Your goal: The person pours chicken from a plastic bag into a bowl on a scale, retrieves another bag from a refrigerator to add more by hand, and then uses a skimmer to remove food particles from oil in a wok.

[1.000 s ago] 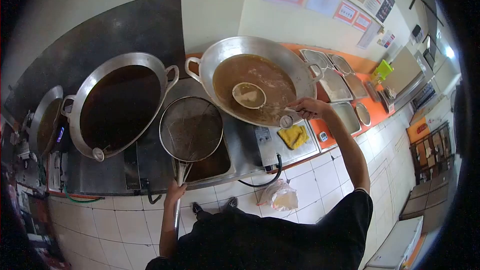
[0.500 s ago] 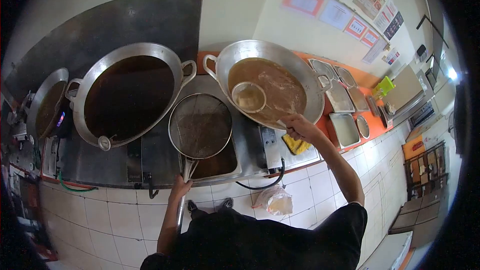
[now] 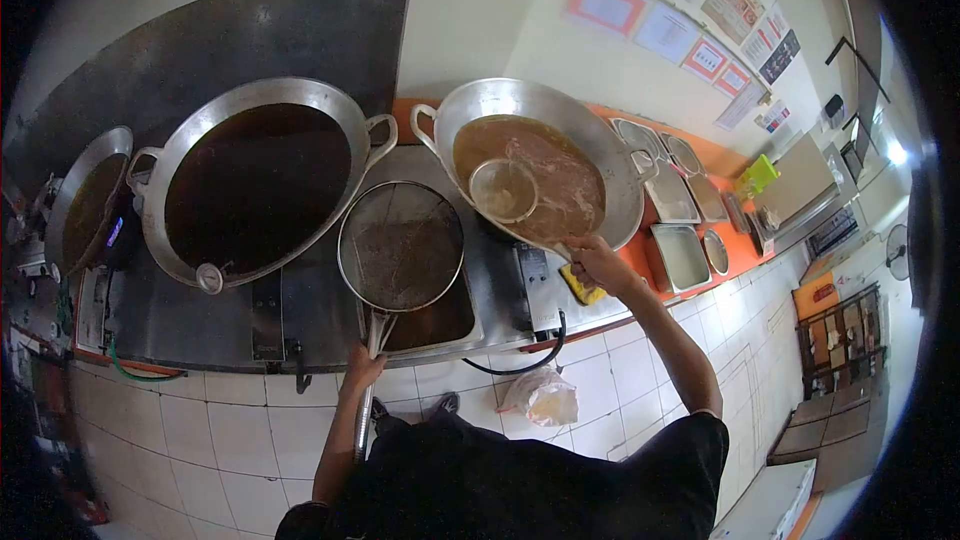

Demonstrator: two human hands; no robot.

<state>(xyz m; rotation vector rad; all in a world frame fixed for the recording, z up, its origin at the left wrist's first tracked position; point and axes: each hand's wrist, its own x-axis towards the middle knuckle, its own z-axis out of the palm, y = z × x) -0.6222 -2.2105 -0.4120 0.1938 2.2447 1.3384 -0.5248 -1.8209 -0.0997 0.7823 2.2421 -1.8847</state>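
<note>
My left hand [image 3: 363, 365] is closed round the handle of a large round mesh strainer [image 3: 402, 250]. That strainer lies over a rectangular metal pan [image 3: 462, 325] holding brown liquid, partly covering it. My right hand [image 3: 600, 265] grips the handle of a ladle [image 3: 503, 190] at the near rim of a big two-handled metal wok [image 3: 625, 195]. The ladle's round bowl sits in the cloudy brown liquid [image 3: 565, 165], near the wok's left side. Under the mesh, the pan's far part is seen only dimly.
Left stands another wok [image 3: 365, 105] of dark liquid, a dial thermometer [image 3: 209, 278] at its rim; a third wok [image 3: 120, 143] is farther left. Metal trays [image 3: 682, 260] line the orange counter. A yellow cloth [image 3: 580, 287] lies below my right hand; a plastic bag [image 3: 545, 400] sits on the floor.
The ladle's bowl has shifted slightly to the right within the wok and its rim looks dimmer, lower in the liquid. My left hand and the strainer stay in place. The view has shifted slightly.
</note>
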